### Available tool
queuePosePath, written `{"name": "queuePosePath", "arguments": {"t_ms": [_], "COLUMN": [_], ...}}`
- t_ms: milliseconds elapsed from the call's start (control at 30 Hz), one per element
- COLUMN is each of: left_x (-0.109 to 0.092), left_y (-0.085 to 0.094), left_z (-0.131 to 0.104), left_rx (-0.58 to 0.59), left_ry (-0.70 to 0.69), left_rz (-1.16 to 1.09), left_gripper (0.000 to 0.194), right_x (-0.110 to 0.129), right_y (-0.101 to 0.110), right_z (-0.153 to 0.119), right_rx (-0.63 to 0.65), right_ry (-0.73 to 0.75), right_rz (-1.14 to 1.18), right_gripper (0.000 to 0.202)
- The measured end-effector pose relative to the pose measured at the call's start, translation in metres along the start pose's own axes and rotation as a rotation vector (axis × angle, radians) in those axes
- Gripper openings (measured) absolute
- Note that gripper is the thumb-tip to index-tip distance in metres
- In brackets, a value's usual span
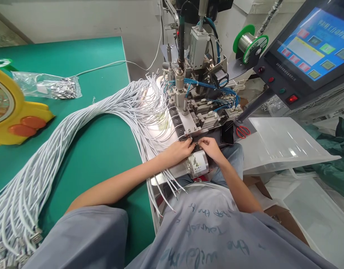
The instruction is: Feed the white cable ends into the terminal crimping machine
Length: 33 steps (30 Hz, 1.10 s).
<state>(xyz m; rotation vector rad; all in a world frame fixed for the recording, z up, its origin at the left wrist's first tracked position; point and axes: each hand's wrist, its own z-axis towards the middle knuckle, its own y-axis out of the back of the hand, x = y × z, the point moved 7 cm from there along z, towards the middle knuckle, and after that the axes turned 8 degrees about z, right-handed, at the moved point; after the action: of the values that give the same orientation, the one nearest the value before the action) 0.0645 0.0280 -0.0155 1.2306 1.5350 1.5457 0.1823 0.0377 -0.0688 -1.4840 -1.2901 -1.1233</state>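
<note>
At the front edge of a soldering machine [189, 116], both my hands work close together. My left hand [183, 150] is pinched at the machine's front plate, fingertips near a white cable end; the small part in them is too tiny to name. Beside it, my right hand [209, 147] is closed in a pinch too, its fingertips around something I cannot make out. Just below the hands sits a round tin with a white label [198, 163]. A large bundle of white cables [101, 104] runs across the table to the machine, several loose ends hanging near my left forearm.
A green mat [104, 149] covers the table at left, bearing a bag of metal connectors [62, 88] and a yellow fan-like object [17, 112]. Right of my hands lie a phone [227, 132] and red scissors [242, 132]. A touch screen [318, 46] and solder spool [249, 43] stand above.
</note>
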Motion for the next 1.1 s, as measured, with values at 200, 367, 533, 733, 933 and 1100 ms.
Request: {"name": "queuePosePath", "arguments": {"t_ms": [200, 367, 533, 733, 933, 1100], "left_x": [-0.002, -0.003, 0.001, 0.008, 0.007, 0.008], "left_y": [0.002, 0.002, 0.013, 0.017, 0.015, 0.012], "left_z": [0.000, 0.000, -0.005, -0.011, -0.009, -0.008], "left_rx": [-0.010, -0.039, -0.011, 0.131, 0.094, 0.081], "left_ry": [-0.018, -0.026, 0.070, 0.201, 0.197, 0.195], "left_rz": [0.032, 0.053, 0.032, -0.017, -0.030, -0.056], "left_gripper": [0.033, 0.033, 0.019, 0.017, 0.014, 0.013], "right_x": [-0.002, -0.004, -0.001, 0.007, 0.019, 0.022], "right_y": [0.000, -0.009, -0.011, 0.005, -0.003, -0.008], "right_z": [0.001, 0.001, 0.004, -0.003, -0.028, -0.039], "right_rx": [-0.022, 0.133, 0.170, -0.027, 0.016, 0.058], "right_ry": [-0.043, -0.066, 0.054, 0.159, 0.274, 0.339], "right_rz": [0.021, -0.001, -0.095, -0.350, -0.395, -0.498], "right_gripper": [0.023, 0.027, 0.030, 0.025, 0.036, 0.034]}}
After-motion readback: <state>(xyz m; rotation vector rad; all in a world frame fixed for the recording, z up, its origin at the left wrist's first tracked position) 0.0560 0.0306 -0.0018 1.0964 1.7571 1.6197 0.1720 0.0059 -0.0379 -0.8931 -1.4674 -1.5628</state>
